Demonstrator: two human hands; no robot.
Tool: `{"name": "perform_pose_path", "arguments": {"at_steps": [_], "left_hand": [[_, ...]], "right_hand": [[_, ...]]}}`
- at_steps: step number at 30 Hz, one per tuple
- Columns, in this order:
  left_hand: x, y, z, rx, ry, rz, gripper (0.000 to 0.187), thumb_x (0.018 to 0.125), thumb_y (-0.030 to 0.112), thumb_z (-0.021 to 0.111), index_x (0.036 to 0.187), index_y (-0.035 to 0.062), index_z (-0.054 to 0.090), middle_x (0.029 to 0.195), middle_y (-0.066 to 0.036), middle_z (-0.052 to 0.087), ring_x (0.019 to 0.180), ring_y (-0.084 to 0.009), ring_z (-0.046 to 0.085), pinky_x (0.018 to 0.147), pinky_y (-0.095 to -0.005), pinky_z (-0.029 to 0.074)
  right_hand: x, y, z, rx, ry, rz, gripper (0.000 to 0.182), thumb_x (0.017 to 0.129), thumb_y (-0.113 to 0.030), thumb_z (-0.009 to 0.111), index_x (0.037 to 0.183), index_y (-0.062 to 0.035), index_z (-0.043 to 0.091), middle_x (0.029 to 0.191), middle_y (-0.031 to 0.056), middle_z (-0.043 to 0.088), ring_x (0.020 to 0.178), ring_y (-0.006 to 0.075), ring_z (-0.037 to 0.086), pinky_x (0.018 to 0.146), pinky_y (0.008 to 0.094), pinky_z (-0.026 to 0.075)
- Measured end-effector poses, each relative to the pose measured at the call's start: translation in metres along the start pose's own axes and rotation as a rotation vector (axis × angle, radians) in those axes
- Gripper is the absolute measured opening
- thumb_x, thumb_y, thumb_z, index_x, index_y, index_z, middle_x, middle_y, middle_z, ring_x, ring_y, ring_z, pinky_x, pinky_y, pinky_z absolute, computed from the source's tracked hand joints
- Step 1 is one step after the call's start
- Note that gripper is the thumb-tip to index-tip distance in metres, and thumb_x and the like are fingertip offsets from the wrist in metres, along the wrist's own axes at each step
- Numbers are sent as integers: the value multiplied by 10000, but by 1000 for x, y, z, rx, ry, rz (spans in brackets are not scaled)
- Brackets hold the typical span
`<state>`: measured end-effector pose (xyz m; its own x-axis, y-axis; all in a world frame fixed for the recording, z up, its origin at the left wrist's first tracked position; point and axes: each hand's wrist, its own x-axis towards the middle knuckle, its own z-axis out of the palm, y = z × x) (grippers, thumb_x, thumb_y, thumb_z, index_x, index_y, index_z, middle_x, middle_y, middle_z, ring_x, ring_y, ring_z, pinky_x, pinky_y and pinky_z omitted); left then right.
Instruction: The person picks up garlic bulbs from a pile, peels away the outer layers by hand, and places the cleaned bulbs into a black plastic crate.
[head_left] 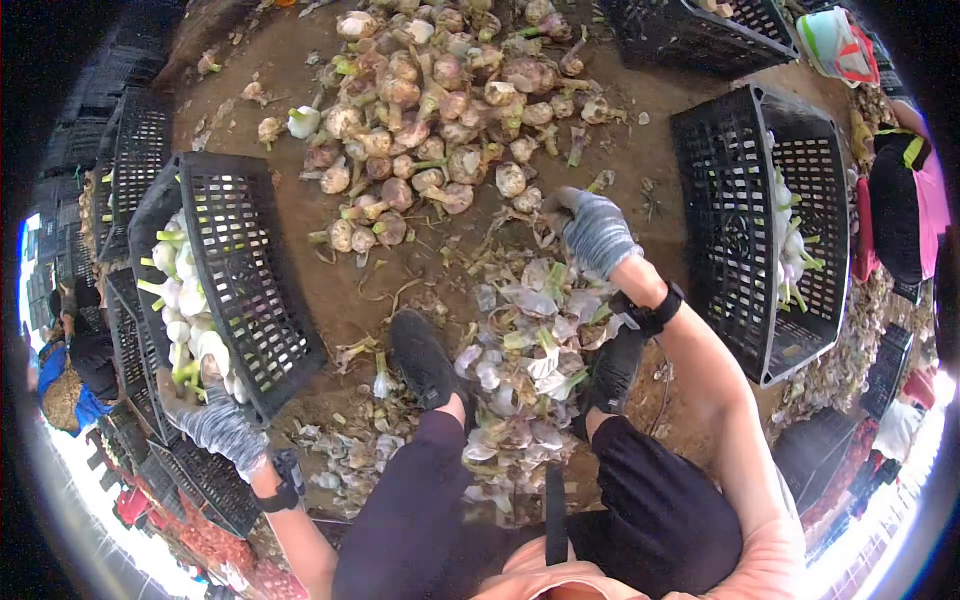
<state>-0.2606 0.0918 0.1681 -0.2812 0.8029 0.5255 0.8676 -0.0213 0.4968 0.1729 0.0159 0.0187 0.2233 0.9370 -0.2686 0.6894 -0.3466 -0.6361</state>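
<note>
My left hand point(215, 425), in a grey striped glove, is at the near end of the left black crate point(245, 265). Its fingers close around a clean white garlic bulb point(213, 350) with a green stem stub, right against other white bulbs point(180, 270) in that crate. My right hand point(598, 235), gloved alike, reaches forward to the near edge of a pile of unpeeled garlic point(430, 110). There its curled fingers are on a brownish garlic bulb point(527, 200); the fingertips are partly hidden.
Loose garlic skins point(530, 360) litter the ground between my shoes point(425, 360). To the right a black crate point(735, 220) holds white bulbs; another crate point(690, 35) stands beyond it. A white bucket point(838, 45) is at upper right. A person in pink point(925, 200) is at far right.
</note>
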Motion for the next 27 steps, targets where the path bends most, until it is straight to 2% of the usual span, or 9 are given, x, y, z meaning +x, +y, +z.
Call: {"name": "perform_pose_path", "arguments": {"at_steps": [2,7,9,12,16,18,20,22,27], "left_hand": [[-11,28,14,-57,-37,151,496,777,150,712,1183,-31,491,1166,-137,535,1007,-243,528,936,-346,399],[-70,88,101,12,-918,218,441,736,215,709,1122,50,573,1141,-148,576,1049,-281,540,914,-362,415],[-100,90,157,-41,-1016,199,616,732,241,709,1266,64,457,1235,-180,509,1186,-320,442,992,-382,355],[-118,97,220,-191,-805,410,548,760,193,663,1263,95,469,1266,-183,480,1178,-323,450,972,-371,389],[-120,90,256,20,-946,663,349,730,66,605,1078,85,578,1100,-173,558,922,-328,577,808,-391,465],[-125,72,264,-86,-897,687,309,722,31,583,1027,80,602,1066,-162,576,869,-330,588,774,-393,474],[-136,51,265,-437,-913,448,299,724,2,556,1008,79,606,975,-154,609,851,-337,591,757,-396,477],[-129,73,246,-474,-1004,485,280,714,-17,552,977,59,613,895,-160,621,839,-337,591,758,-389,479],[-128,140,181,-758,-1405,273,143,765,-14,584,901,20,615,877,-106,635,853,-230,617,792,-325,479]], "right_hand": [[12,-6,4,119,-17,25,270,806,-280,586,949,-51,604,868,188,626,836,355,596,714,425,475],[26,-20,27,-275,-5,117,442,814,-370,573,1131,-64,539,1134,208,549,990,359,555,836,428,448],[25,-7,49,-427,-28,222,749,767,-423,616,1351,-53,327,1362,222,360,1234,357,389,995,454,342],[-9,28,102,-502,29,190,765,773,-384,616,1375,-44,289,1359,233,363,1285,335,328,1034,437,300],[-79,-18,85,-496,-722,42,493,773,-167,585,1228,-24,462,1128,208,545,960,364,584,785,457,481],[-107,-3,90,-148,-597,-544,394,739,-128,606,1119,-52,532,983,186,584,779,358,614,651,440,501],[-103,-11,61,-99,-710,-436,390,744,-153,614,1121,-87,537,978,200,574,802,356,603,667,433,496],[-86,-17,34,-97,-167,-217,449,741,-197,635,1167,-113,520,969,210,556,803,369,590,671,445,487],[-58,-44,2,-40,-26,-234,574,725,-276,680,1237,-112,480,912,200,525,793,380,553,667,440,464]]}}
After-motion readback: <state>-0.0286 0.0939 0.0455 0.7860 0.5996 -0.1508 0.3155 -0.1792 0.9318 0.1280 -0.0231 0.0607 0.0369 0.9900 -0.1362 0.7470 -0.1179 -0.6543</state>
